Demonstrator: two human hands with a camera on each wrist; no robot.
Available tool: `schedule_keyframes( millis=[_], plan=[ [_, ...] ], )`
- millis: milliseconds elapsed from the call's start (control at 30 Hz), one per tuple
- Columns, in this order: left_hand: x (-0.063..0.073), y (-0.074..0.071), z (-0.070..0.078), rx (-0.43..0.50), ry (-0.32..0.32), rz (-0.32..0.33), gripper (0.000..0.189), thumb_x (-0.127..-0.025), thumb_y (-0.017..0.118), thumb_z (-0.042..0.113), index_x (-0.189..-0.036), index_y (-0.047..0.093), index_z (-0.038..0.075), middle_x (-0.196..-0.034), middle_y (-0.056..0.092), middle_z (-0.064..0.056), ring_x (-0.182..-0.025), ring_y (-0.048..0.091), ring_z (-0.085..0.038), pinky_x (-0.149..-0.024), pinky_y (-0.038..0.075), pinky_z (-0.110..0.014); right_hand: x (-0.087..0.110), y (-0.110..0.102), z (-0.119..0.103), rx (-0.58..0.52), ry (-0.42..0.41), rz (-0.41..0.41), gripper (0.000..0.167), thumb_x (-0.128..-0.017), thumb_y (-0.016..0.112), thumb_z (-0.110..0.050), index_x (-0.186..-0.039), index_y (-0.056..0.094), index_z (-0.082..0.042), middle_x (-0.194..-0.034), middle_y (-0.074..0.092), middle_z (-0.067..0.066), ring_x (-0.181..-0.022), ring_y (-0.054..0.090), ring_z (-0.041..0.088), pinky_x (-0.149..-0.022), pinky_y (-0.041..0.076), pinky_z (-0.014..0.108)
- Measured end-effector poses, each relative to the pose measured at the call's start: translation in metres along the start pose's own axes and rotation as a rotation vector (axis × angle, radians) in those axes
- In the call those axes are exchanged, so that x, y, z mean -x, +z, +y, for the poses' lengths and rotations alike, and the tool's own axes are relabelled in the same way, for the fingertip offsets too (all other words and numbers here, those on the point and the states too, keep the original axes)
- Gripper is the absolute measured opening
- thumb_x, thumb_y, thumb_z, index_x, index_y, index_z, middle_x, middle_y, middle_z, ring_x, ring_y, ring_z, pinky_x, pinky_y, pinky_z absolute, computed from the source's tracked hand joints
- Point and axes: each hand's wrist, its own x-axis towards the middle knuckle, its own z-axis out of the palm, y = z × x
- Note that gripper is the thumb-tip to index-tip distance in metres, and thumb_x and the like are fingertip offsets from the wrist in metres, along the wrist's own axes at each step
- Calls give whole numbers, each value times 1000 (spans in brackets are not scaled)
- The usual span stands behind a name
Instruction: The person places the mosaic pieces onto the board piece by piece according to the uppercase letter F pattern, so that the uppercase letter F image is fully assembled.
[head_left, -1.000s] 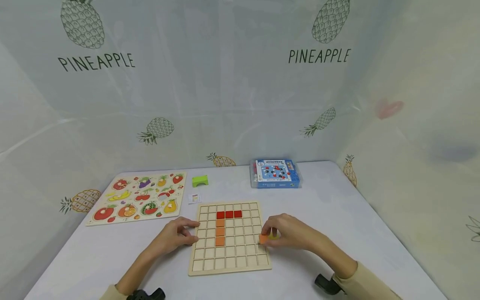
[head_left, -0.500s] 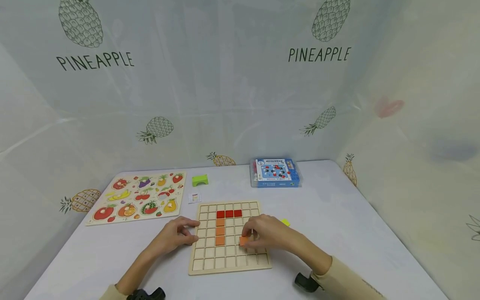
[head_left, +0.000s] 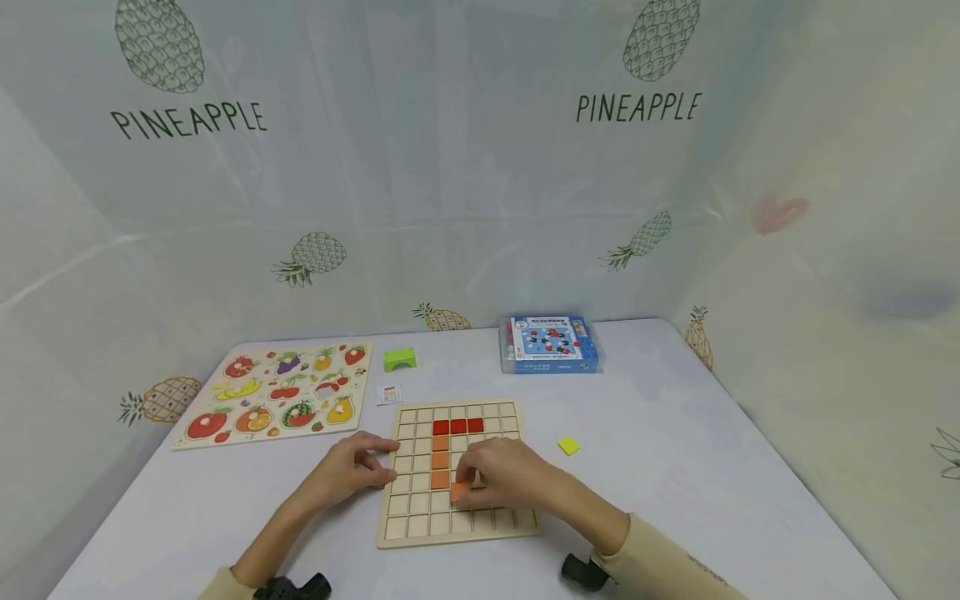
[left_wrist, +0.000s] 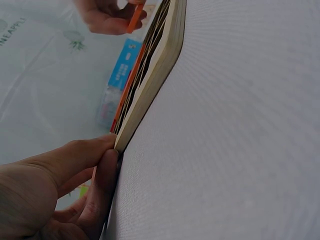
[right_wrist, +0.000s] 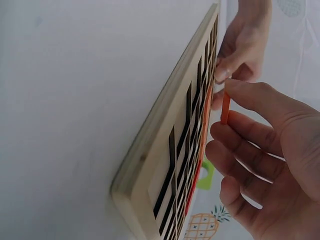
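Observation:
My right hand [head_left: 498, 475] pinches a small orange square tile [head_left: 458, 492] between thumb and fingertips, over the wooden grid board [head_left: 420, 527]. In the right wrist view the orange tile [right_wrist: 225, 109] stands on edge between the fingertips, above the board's surface. On the board lie a row of red tiles [head_left: 458, 427] and, below its left end, a column of orange tiles [head_left: 440, 461]; the held tile is just below and right of that column's foot. My left hand [head_left: 348, 471] rests at the board's left edge, its thumb and index finger spread apart and touching the rim.
A yellow-green tile [head_left: 569, 446] lies right of the board. Behind stand a green arch block [head_left: 400, 359] and a blue boxed set [head_left: 551, 346]. A small printed card [head_left: 388, 394] lies beyond the board, and a fruit puzzle board [head_left: 277, 396] at the back left.
My right hand has moved left with the orange tile, from the board's right edge to near the orange column, uncovering the yellow-green tile. The left hand has stayed at the board's edge.

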Motion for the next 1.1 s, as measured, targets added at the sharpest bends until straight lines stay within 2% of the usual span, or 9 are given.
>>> schedule_keyframes(
  millis=[333,633,867,1100],
  plan=[
    [0,0,0,-2,-3,-1,46,-80,81,27,-121,68,12,-117,62,-9,-75,62,-7,-68,46,-20,-11,12,-9,71,-14,6,23,-84,74,-46,-93,71,-25,-84,64,-16,-71,50,-5,-62,41,12],
    [0,0,0,-2,1,-4,47,-80,81,26,-122,68,10,-118,62,-11,-74,63,-7,-68,46,-19,-15,17,-15,50,20,9,21,-84,76,-42,-94,72,-24,-85,63,-15,-72,51,-5,-65,43,12],
    [0,-1,1,-6,-1,1,46,-80,81,26,-122,68,11,-116,61,-10,-74,64,-6,-69,46,-19,-18,19,-18,76,20,12,20,-82,77,-42,-93,72,-25,-83,62,-16,-70,50,-6,-63,42,12],
    [0,-1,0,-14,31,2,46,-81,80,25,-122,68,8,-115,62,-12,-74,64,-6,-68,46,-18,-20,22,-19,114,13,21,20,-82,77,-42,-92,73,-25,-80,60,-17,-67,47,-4,-59,38,12]
  ],
)
